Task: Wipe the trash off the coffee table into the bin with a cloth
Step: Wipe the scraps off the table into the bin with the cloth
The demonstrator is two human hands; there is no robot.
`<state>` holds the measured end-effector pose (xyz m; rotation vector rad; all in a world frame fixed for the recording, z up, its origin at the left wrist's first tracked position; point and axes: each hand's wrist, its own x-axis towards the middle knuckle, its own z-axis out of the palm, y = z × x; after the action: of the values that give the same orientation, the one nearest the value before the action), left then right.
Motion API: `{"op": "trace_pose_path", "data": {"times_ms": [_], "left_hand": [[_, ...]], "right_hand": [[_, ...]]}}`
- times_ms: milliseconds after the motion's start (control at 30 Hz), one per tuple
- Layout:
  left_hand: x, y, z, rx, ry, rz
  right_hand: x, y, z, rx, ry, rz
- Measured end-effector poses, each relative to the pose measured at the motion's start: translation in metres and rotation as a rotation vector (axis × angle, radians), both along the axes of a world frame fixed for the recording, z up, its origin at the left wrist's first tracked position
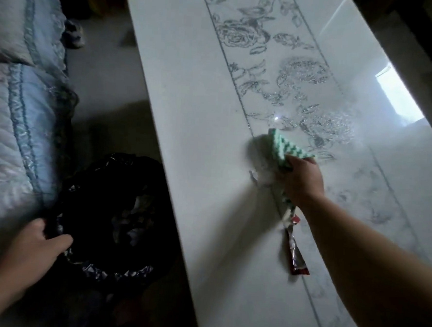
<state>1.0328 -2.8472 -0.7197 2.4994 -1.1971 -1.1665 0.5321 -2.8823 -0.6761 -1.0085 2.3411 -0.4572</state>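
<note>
We see the green-and-white cloth (280, 148) pressed on the white tabletop (187, 111), our right hand (301, 180) clenched around it, beside a crumpled wrapper (296, 254). Our left hand (42, 243) pinches the black bin (110, 217) liner's rim, left of the tabletop.

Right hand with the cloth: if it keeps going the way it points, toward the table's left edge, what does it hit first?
The right hand presses the cloth on the coffee table. Leftward, the white scraps at the cloth's edge come first; beyond them is bare tabletop to the edge, with the bin below.
</note>
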Motion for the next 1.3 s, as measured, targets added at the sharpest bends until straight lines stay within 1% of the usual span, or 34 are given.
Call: {"op": "trace_pose_path", "data": {"times_ms": [100, 200, 400, 500, 600, 633, 667, 733, 767, 800, 833, 900, 1033, 1167, 1300], "left_hand": [[-0.030, 0.009, 0.035, -0.035, -0.035, -0.049], [-0.043, 0.015, 0.052, -0.039, -0.001, -0.058], [-0.039, 0.029, 0.062, -0.017, 0.031, -0.059], [-0.034, 0.040, 0.063, 0.004, 0.058, -0.057], [-0.030, 0.050, 0.060, 0.015, 0.095, -0.058], [-0.029, 0.053, 0.058, 0.022, 0.107, -0.061], [-0.027, 0.056, 0.057, 0.032, 0.111, -0.069], [-0.023, 0.062, 0.056, 0.043, 0.111, -0.095], [-0.023, 0.065, 0.056, 0.042, 0.114, -0.107], [-0.022, 0.069, 0.058, 0.041, 0.113, -0.121], [-0.022, 0.073, 0.059, 0.041, 0.109, -0.134], [-0.023, 0.080, 0.059, 0.040, 0.104, -0.153], [-0.028, 0.090, 0.059, 0.040, 0.102, -0.164], [-0.032, 0.100, 0.056, 0.043, 0.055, -0.160], [-0.038, 0.113, 0.054, -0.007, -0.001, -0.146]], "right_hand": [[0.048, 0.005, -0.002, -0.044, -0.020, 0.155], [0.089, 0.014, -0.007, -0.025, 0.051, 0.304], [0.184, 0.041, -0.006, -0.072, -0.043, 0.346], [0.225, 0.058, -0.005, -0.051, -0.134, 0.480], [0.254, 0.073, -0.003, 0.028, -0.162, 0.591], [0.260, 0.080, 0.000, 0.025, -0.173, 0.563], [0.264, 0.086, 0.003, -0.011, -0.106, 0.593], [0.267, 0.095, 0.010, -0.087, -0.027, 0.550], [0.265, 0.098, 0.018, -0.129, -0.055, 0.539], [0.262, 0.101, 0.024, -0.158, -0.126, 0.455], [0.254, 0.105, 0.032, -0.184, -0.144, 0.376], [0.232, 0.111, 0.048, -0.216, -0.121, 0.244], [0.174, 0.134, 0.076, -0.294, -0.031, 0.027], [0.098, 0.174, 0.086, -0.269, 0.170, -0.201], [0.033, 0.211, 0.083, -0.228, 0.281, -0.420]]}}
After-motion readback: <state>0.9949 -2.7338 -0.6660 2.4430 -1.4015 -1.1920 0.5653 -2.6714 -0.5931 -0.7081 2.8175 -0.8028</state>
